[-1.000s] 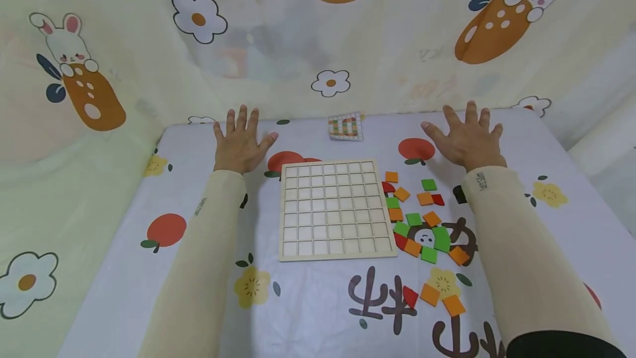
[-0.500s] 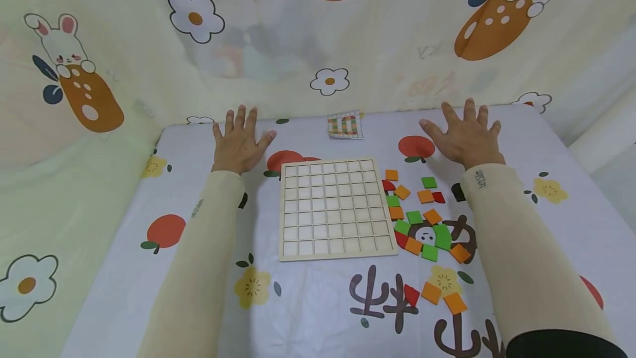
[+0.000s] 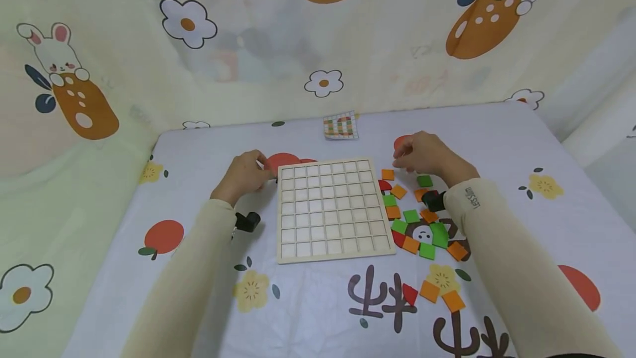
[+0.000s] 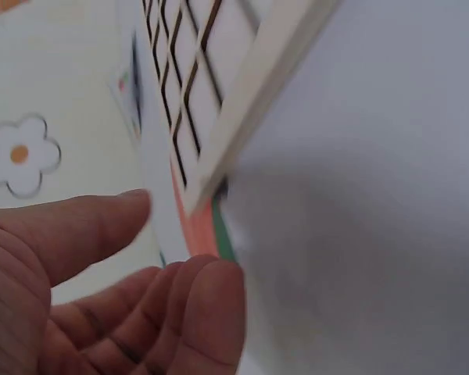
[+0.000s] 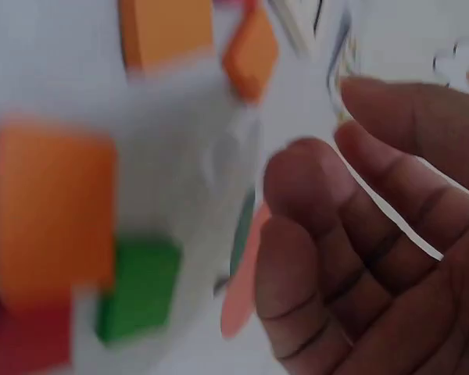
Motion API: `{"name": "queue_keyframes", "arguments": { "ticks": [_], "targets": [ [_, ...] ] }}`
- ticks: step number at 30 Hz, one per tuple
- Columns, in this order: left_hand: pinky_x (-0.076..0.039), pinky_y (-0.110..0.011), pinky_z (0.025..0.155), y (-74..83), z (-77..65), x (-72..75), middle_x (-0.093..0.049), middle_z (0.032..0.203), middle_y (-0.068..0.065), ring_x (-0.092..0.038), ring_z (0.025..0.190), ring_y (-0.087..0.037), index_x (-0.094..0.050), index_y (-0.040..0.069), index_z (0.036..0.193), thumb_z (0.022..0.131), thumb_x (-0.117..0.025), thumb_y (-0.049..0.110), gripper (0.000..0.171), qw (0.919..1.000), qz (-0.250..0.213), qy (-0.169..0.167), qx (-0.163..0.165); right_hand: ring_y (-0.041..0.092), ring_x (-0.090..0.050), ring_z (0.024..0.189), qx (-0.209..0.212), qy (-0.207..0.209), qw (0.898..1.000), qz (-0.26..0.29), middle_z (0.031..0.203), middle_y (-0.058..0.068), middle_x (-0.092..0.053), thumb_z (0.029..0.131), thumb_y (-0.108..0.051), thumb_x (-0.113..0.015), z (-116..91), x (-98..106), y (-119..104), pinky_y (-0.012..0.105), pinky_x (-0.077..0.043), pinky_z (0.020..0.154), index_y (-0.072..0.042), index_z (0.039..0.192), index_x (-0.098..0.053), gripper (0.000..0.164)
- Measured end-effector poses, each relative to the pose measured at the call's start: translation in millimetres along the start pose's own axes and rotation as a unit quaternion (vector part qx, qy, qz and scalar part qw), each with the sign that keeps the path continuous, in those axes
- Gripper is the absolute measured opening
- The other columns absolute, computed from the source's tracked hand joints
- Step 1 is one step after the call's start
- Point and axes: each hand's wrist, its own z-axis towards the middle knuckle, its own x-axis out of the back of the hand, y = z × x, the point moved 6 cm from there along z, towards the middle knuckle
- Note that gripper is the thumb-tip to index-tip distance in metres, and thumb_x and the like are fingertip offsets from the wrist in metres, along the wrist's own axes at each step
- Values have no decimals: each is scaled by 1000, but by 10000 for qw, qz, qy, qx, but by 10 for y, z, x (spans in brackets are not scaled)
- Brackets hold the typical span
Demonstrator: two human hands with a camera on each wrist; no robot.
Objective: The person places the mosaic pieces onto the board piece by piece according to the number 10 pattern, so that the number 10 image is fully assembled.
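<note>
Drew the left hand point(image 3: 245, 174) and right hand point(image 3: 428, 153) in from the far edge of the white table point(image 3: 298, 314) since half a second before, going from flat and spread to loosely curled, and left the grid board point(image 3: 334, 210) and coloured tiles point(image 3: 411, 216) lying as before. Saw at the back a hanging pale curtain point(image 3: 268, 70) printed with flowers and rabbits, and below it the tabletop with printed fruit, blossoms and brown lettering. Found beige sleeves point(image 3: 179, 280) reaching forward on either side of the board, with black devices point(image 3: 248, 221) at the wrists. Made out the board flat near mid-table, pale, edged with a raised rim and divided into small square cells. Had the left hand near the board's far left corner, thumb well clear of bent fingers, with a fairly wide gap and nothing held. Had the right hand partly over a printed red apple point(image 3: 401, 141), just beyond the tiles, thumb apart from curled fingers, likewise holding nothing. Spotted a checkered card point(image 3: 340, 125) by the far edge, between both hands. Noted the tiles, orange, green and red, scattered along the board's right side, some right beside its rim; saw one red tile point(image 3: 409, 294) and two orange tiles point(image 3: 429, 291) apart, nearer the body.
</note>
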Motion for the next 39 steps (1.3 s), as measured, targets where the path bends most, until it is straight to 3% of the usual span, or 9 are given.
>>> {"name": "queue_keyframes", "arguments": {
  "ticks": [5,13,20,27,33,39],
  "targets": [
    [-52,-29,64,-2,-126,-226,-67,79,-8,-65,64,-18,-58,2,122,96,-72,22,36,9988,-267,-360,219,26,-59,82,104,-497,9987,93,92,9,-71,95,-17,-75,-66,-260,-60,32,-52,67,-4,106,-74,17],
    [-61,-27,60,-17,-182,-400,-68,84,-12,-67,65,-17,-55,1,123,95,-73,16,37,9964,-642,-445,340,26,-57,90,120,-360,9993,-24,90,6,-70,92,-16,-77,-88,-384,-91,35,-50,73,-7,103,-75,15],
    [-61,-27,59,-27,-192,-436,-65,92,-15,-67,67,-19,-53,1,123,96,-72,12,35,9969,-651,-288,337,27,-60,95,-106,-304,9987,-383,105,8,-71,93,-18,-77,-114,-445,-154,38,-54,78,-9,112,-75,21],
    [-61,-26,61,-6,-196,-454,-66,108,-17,-67,70,-19,-52,0,126,99,-69,9,33,9966,-726,-275,267,26,-59,87,-121,-337,9981,-493,96,9,-68,94,-15,-75,-134,-455,-195,35,-53,73,-6,102,-73,13],
    [-61,-26,63,-9,-201,-463,-65,111,-15,-66,73,-19,-52,1,128,99,-70,10,35,9955,-863,-249,304,23,-59,76,-144,-322,9987,-356,89,8,-64,91,-14,-77,-166,-420,-219,34,-51,68,-7,95,-69,11],
    [-61,-26,65,-34,-217,-457,-62,111,-14,-66,75,-20,-52,3,130,99,-71,11,38,9946,-952,-226,353,21,-60,72,89,-359,9993,-98,84,6,-69,92,-13,-76,-174,-386,-192,33,-51,67,-6,96,-74,8]
  ]
}}
